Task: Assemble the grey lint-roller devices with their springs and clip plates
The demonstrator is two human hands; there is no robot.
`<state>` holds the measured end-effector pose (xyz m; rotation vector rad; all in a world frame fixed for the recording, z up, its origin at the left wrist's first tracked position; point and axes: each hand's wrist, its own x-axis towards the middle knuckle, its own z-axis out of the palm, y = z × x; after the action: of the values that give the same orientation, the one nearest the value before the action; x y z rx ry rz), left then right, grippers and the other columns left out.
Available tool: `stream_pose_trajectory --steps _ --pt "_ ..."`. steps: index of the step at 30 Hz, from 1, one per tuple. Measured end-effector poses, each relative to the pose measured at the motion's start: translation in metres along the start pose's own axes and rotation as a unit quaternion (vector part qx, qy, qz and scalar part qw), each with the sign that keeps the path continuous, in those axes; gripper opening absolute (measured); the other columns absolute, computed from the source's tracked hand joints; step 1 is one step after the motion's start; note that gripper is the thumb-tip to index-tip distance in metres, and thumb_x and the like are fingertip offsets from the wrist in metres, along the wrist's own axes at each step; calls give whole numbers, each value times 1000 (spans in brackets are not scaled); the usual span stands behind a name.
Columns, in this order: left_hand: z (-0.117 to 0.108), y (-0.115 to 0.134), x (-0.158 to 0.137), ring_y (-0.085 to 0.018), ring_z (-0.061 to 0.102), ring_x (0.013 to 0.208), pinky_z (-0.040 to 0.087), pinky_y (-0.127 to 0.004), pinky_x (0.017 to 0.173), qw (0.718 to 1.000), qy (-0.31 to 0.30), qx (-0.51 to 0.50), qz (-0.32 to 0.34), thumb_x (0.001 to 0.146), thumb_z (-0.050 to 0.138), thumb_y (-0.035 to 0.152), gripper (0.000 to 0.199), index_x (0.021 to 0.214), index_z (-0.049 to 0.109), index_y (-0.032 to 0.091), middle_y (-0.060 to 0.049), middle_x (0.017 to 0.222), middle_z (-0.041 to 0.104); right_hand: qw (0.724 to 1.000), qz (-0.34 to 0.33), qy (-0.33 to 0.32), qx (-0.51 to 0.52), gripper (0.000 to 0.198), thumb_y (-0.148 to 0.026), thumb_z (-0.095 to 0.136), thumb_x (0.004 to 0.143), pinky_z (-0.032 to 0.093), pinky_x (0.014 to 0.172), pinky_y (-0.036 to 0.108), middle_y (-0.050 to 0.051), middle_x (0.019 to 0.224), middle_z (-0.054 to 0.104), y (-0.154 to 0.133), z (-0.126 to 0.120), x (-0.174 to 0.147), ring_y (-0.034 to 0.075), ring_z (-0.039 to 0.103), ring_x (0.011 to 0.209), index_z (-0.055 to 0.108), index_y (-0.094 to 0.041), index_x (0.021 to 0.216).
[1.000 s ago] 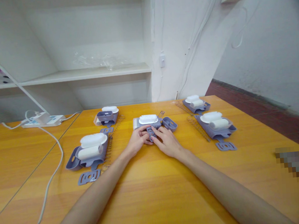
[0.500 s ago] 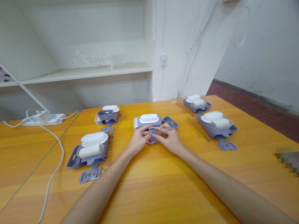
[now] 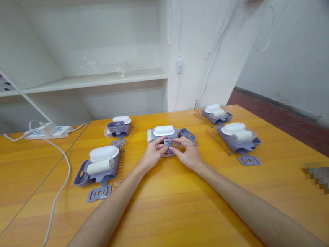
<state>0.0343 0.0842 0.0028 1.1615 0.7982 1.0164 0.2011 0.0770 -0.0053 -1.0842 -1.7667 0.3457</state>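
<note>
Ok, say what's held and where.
Left hand and right hand pinch the slotted grey plate by its edges; the coil spring's hold is unclear.

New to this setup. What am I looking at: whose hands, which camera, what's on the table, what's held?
There's no machine here, just one person's bare hands. Every picture comes from a camera worn on their head, looking forward and down.

The left hand holds a small grey-purple slotted plate. The right hand touches it, with a coiled spring across that hand; its exact grip is unclear.

Just beyond is a white-topped unit. Similar sets of parts sit on the wooden table: near left, far left, near right, far right.
</note>
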Motion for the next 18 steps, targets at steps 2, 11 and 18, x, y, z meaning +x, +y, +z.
stream_pose_trajectory --steps 2,11,18 --pt "0 -1 1 -15 64 69 53 -26 65 1000 1 -4 1 67 75 29 74 130 42 10 -9 86 68 1000 -16 4 -3 21 -27 64 76 47 83 36 6 91 65 0 0 0 21 61 88 65 -20 96" --pt "1 -5 3 -18 65 74 52 -27 65 1000 -1 2 3 65 76 27 72 129 46 11 -12 94 69 1000 -7 -16 -3 18 -26 65 75 47 83 36 6 90 67 2 1 0 22 62 88 66 -19 92" --pt "3 -3 2 -21 66 78 52 -29 68 1000 -11 9 4 66 76 29 77 131 42 7 -16 98 67 999 28 -21 -10 24 -27 68 73 47 84 37 5 93 70 2 1 0 21 64 85 67 -20 96"
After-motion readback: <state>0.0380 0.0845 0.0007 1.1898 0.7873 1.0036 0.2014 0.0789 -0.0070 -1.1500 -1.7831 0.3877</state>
